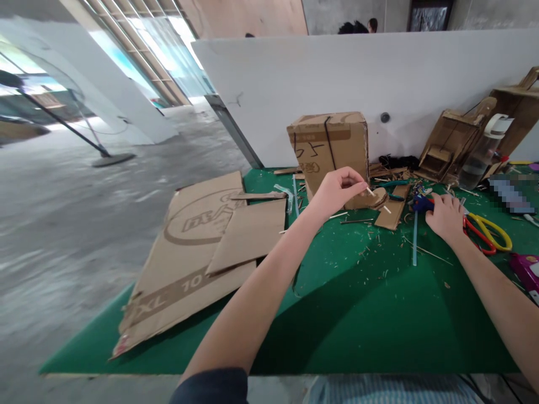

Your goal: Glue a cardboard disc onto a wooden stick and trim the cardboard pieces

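1. Pinching a thin, pale, wood-like stick [370,191] between thumb and fingertips, the left hand [346,188] is hovering in front of the lower right part of a boxy, brown cardboard form [311,137].
2. Bending its fingers, the right hand [447,217] is lying over a dark-blue object [421,203] too unclear to name; whether it is gripping cannot be told.
3. Work is apparently sitting partway: the cardboard form is standing upright near the back with its broad faces in place, while the stick is not yet being let go.
4. Another pale length [387,210] is showing beside a small, rounded, brown cardboard piece [381,196]; whether it is part of the same stick is unclear.
5. Seemingly left unused, a large, flat, printed brown cardboard sheet [197,238] is lying to the left, with a smaller, plain, tan cardboard sheet [252,231] overlapping it.
6. The cardboard form is showing ragged edges, dark marks and a dark vertical line.
7. Splintery scraps are littering the smooth green tabletop [357,314], where a narrow, translucent strip [415,241] is lying near scissors with looped red and yellow handles [494,233].
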Available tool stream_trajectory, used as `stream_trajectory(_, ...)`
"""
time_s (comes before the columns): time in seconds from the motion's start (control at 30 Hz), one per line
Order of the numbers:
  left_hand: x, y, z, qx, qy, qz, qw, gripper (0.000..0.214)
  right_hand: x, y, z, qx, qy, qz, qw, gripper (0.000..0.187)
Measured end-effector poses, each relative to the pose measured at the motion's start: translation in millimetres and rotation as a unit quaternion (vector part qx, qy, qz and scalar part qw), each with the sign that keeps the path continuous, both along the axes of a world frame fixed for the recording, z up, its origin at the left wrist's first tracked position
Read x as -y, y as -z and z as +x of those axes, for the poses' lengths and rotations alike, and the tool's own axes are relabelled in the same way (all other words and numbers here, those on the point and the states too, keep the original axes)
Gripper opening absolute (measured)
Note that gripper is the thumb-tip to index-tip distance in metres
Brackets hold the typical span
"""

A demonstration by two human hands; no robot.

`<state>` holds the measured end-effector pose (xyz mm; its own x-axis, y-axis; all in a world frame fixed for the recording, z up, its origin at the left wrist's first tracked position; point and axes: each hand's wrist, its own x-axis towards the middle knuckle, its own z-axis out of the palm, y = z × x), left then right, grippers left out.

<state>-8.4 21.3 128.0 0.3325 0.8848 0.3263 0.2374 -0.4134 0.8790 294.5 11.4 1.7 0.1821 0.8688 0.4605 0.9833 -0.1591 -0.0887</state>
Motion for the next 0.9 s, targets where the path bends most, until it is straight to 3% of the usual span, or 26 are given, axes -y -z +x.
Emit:
stream_trajectory(0.13,-3.6,3.2,-0.1,0.038,-0.025,-0.032,0.998,0.016,0.0,-8.2,2.0,-0.068,-0.023,0.069,0.995,0.050)
stream_trajectory(0.23,-12.6,11.4,-1.7,0.102,-0.029,-0.077,0.991,0.020,0.3,-20.2,-3.6,-0.133,-0.095,0.102,0.981,0.046)
stream_trajectory(0.37,-27.3,27.3,-3.9,0.171,-0.045,-0.160,0.971,0.025,8.9,-34.0,-29.8,-0.242,-0.218,0.119,0.938,0.034)
stream_trajectory(0.5,-34.0,39.0,-3.4,0.211,-0.044,-0.225,0.950,0.026,27.6,-36.1,-59.7,-0.293,-0.308,0.101,0.900,0.023)
stream_trajectory(0.63,-32.8,45.3,0.8,0.187,-0.033,-0.248,0.950,0.025,40.8,-32.6,-71.7,-0.313,-0.311,0.102,0.891,0.028)
stream_trajectory(0.9,-25.2,53.2,10.1,0.133,0.004,-0.248,0.960,0.030,45.5,-35.6,-67.8,-0.288,-0.305,0.090,0.904,0.018)
